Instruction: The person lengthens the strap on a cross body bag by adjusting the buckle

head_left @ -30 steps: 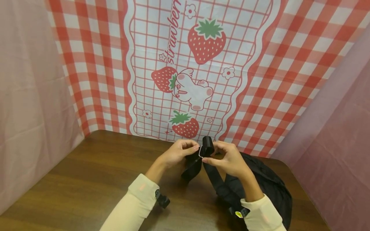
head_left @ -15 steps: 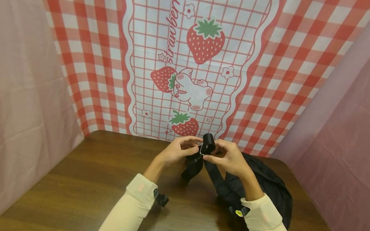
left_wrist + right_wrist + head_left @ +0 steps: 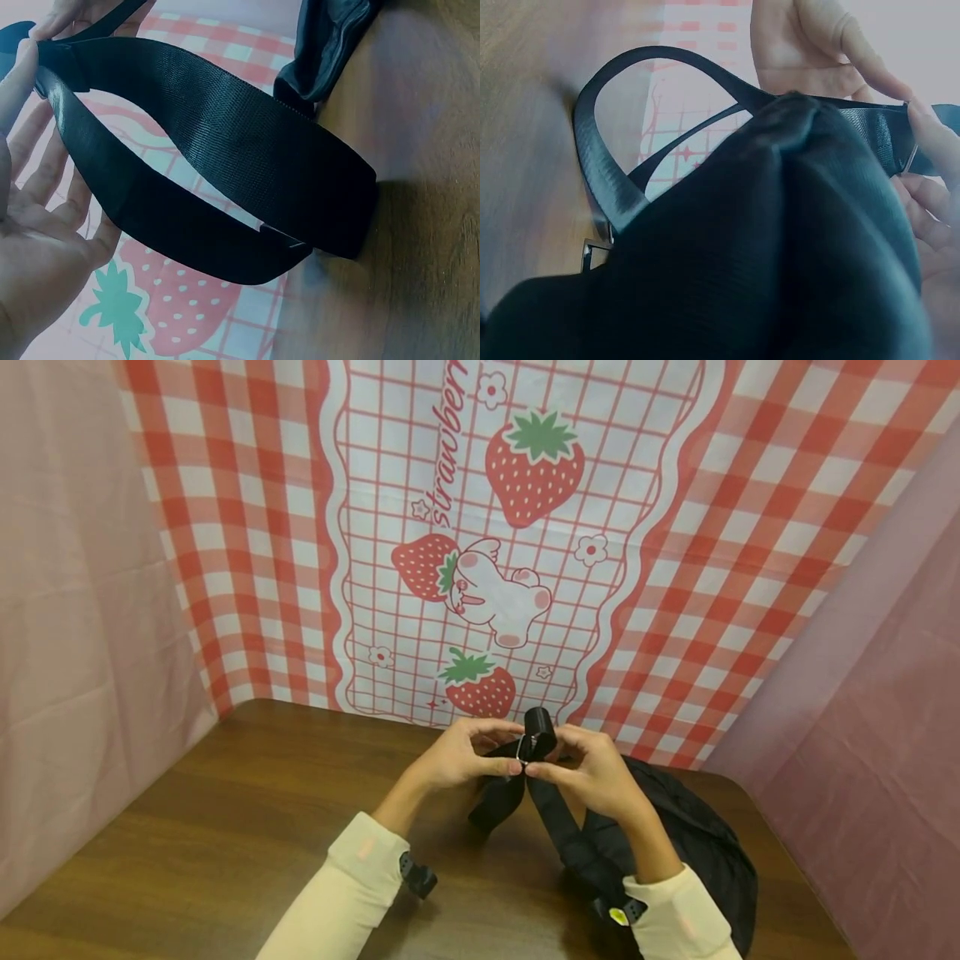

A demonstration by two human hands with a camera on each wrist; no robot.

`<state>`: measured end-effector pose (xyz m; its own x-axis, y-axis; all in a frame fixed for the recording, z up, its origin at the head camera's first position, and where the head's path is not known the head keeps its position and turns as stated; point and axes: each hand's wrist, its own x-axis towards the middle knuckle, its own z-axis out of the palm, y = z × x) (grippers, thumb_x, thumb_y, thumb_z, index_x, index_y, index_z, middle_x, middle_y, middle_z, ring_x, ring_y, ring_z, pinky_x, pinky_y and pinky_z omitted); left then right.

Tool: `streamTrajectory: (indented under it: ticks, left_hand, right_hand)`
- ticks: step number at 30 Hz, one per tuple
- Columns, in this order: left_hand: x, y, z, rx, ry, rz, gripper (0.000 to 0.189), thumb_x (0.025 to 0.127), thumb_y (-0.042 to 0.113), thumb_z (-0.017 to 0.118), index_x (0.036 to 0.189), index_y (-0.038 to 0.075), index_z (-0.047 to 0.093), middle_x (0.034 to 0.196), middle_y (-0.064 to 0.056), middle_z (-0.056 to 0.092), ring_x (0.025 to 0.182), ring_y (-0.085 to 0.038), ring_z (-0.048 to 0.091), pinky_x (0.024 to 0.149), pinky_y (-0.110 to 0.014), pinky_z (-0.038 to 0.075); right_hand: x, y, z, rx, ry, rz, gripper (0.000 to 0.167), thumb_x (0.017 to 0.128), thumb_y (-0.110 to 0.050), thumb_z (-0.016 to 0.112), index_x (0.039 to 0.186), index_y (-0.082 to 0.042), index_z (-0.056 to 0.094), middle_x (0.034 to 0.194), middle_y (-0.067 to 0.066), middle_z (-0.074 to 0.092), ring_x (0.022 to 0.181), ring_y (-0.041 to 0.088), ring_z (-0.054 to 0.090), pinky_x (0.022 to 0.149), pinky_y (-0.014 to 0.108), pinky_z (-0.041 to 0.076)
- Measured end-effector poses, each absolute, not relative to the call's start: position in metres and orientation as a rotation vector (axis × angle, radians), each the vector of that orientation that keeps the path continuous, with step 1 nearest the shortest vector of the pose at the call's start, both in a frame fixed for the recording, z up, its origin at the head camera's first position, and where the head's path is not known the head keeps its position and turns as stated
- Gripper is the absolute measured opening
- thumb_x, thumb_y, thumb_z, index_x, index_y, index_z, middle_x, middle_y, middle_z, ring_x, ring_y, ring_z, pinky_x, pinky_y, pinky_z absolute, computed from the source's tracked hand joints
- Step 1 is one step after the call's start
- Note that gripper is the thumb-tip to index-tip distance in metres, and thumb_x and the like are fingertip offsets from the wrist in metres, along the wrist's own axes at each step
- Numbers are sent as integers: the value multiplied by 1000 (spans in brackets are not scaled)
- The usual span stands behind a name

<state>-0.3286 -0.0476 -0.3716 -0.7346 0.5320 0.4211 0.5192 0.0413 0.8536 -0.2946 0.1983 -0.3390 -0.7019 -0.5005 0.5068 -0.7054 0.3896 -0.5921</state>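
A black webbing strap [image 3: 555, 827] runs up from a black fabric bag [image 3: 697, 843] and through a thin metal buckle [image 3: 520, 752]. At that buckle my left hand [image 3: 453, 758] pinches the strap, thumb in front at the lower corner. My right hand [image 3: 600, 774] grips the strap from the other side, its thumb tip almost meeting the left one. A short fold of strap [image 3: 538, 727] stands up above the buckle. In the left wrist view the strap [image 3: 247, 135] hangs in a wide loop beside the spread lower fingers. The bag hides part of the strap in the right wrist view.
The bag lies at the right of the brown wooden table [image 3: 247, 827]. Behind it hangs a red-checked strawberry cloth [image 3: 480, 610], close to both hands. Pink cloth [image 3: 877, 710] stands at either side. In the right wrist view a dark rectangular buckle [image 3: 595, 255] sits low by the bag.
My left thumb has slid down to the buckle's lower corner, closer to the right thumb. The fold of strap rose slightly. My right hand and the bag have stayed nearly still.
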Motion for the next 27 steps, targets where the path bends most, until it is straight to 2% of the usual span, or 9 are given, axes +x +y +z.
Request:
streamTrajectory:
  ticks: [10,16,21,27]
  left_hand:
    - [-327,-46,-372,1209,2435,1757,44,94,30,77,134,14,67,119,2,70,111,-13,64,101,-37,50]
    - [-326,-44,-373,1193,2485,1734,43,98,27,71,136,8,63,125,-5,67,112,-18,63,100,-39,50]
    - [-327,-43,-373,1162,2507,1747,43,100,27,67,136,6,59,128,-8,63,117,-23,60,102,-41,49]
    - [-327,-42,-372,1166,2515,1758,42,102,24,66,137,4,57,130,-11,62,120,-27,58,104,-45,48]
  right_hand:
    - [-296,194,-342,1002,-2435,1204,12,89,-18,82,93,-12,73,85,-1,71,76,13,70,67,31,59]
    - [-293,191,-342,931,-2504,1139,20,86,-27,85,95,-13,74,83,-4,71,71,10,68,64,30,57]
    - [-290,189,-340,886,-2561,1035,32,84,-33,86,103,-9,75,84,-6,71,72,8,67,65,29,57]
    - [-290,188,-340,841,-2581,1018,25,92,-27,79,108,-8,76,91,-2,74,77,9,67,67,29,56]
